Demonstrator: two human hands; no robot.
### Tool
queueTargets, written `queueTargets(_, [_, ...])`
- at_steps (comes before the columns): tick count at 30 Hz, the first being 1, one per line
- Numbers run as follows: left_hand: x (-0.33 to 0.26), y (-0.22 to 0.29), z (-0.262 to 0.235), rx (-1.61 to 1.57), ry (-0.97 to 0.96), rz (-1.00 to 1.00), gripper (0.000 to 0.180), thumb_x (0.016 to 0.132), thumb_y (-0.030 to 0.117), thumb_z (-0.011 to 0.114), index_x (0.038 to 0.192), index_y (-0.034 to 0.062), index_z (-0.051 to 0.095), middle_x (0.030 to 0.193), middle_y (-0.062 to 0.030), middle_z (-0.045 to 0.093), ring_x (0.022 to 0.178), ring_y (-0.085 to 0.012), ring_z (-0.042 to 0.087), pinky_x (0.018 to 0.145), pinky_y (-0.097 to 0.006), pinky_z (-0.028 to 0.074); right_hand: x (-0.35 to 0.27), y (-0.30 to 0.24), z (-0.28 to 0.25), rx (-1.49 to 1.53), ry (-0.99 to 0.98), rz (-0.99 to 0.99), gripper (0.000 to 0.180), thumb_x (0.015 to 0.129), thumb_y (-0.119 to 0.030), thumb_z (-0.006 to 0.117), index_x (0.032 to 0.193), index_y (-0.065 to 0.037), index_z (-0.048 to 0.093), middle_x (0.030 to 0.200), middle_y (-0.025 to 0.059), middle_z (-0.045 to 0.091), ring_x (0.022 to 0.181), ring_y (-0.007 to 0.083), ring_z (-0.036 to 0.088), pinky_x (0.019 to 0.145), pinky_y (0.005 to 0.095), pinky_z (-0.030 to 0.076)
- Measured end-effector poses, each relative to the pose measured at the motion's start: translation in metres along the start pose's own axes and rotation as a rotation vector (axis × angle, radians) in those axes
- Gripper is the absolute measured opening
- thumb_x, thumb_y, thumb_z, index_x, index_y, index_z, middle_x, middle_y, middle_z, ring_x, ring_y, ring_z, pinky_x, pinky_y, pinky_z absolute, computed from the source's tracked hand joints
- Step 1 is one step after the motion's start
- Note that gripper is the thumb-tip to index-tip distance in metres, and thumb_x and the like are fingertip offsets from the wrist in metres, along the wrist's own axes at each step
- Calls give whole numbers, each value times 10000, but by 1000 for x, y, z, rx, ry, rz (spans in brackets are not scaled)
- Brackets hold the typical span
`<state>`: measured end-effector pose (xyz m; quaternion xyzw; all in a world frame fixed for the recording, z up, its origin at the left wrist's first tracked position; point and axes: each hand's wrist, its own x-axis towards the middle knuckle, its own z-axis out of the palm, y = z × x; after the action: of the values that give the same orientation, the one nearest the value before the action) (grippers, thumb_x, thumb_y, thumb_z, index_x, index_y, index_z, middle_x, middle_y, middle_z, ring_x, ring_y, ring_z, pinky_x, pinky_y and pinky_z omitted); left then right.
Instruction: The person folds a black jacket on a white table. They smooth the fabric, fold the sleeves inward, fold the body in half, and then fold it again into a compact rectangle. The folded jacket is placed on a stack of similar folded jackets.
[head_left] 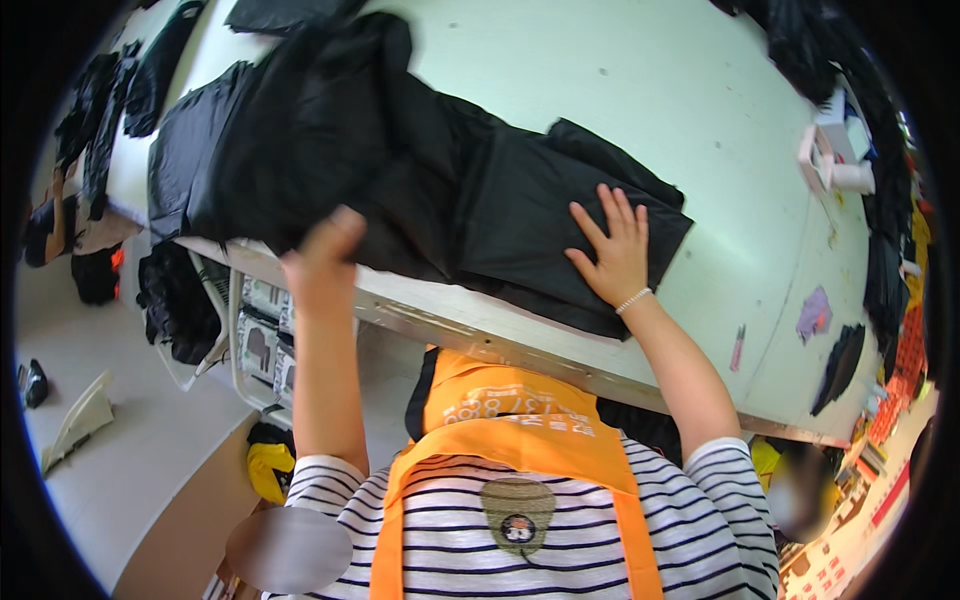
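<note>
A black garment (400, 190) of thin, smooth cloth stretches across the pale table (500, 60) along its near edge. Its exact kind does not show. On the left the cloth bulges upward and is smeared by motion. My left hand (328, 240), blurred too, grips the garment's near edge with the thumb on top; its other fingers are hidden. My right hand (615, 250) lies flat on the garment's right end, fingers spread, a beaded bracelet at the wrist. Folded layers of black cloth (630, 165) stick out beyond that hand.
More black clothes (160, 70) lie at the far left. On the table's right are a pink-and-white holder (818, 160), a small pink tool (738, 348), a purple scrap (815, 313) and a dark strip (838, 370). A rack (260, 340) with packages stands below the table. Another person (85, 220) is at left.
</note>
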<state>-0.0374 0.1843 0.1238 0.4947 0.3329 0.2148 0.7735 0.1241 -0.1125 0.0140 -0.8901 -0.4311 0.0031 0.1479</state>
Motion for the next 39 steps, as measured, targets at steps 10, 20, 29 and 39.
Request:
queueTargets(10, [-56, -154, 113, 1025, -934, 673, 129, 530, -31, 609, 638, 39, 596, 1419, -63, 470, 1382, -263, 334, 1121, -610, 102, -10, 22, 8, 434, 194, 39, 532, 932, -342, 503, 1399, -100, 421, 1352, 99, 485, 1228, 233, 458, 1033, 361, 342])
queueTargets(20, [-76, -174, 122, 1435, -845, 823, 234, 577, 16, 682, 796, 70, 623, 1436, -53, 444, 1407, -240, 277, 1133, -596, 86, 83, 123, -64, 553, -407, 277, 724, 788, -573, 662, 1261, -30, 581, 1176, 189, 636, 1153, 284, 571, 979, 348, 423])
queueTargets(29, [-150, -172, 57, 215, -78, -222, 908, 707, 142, 789, 1449, 24, 280, 1404, -172, 400, 1319, -260, 373, 1085, -346, 296, -101, 61, -42, 588, -25, 550, 637, 903, -454, 571, 1270, 62, 496, 1198, 277, 580, 1136, 403, 544, 978, 405, 415])
queueTargets(39, [-162, -176, 18, 636, -295, -195, 1052, 579, 125, 891, 1438, 35, 290, 1394, -171, 391, 1292, -265, 399, 1082, -357, 327, -155, -8, -94, 512, -2, 551, 1037, 833, -490, 667, 1427, 148, 105, 1329, 352, 415, 1237, 416, 447, 1037, 412, 359])
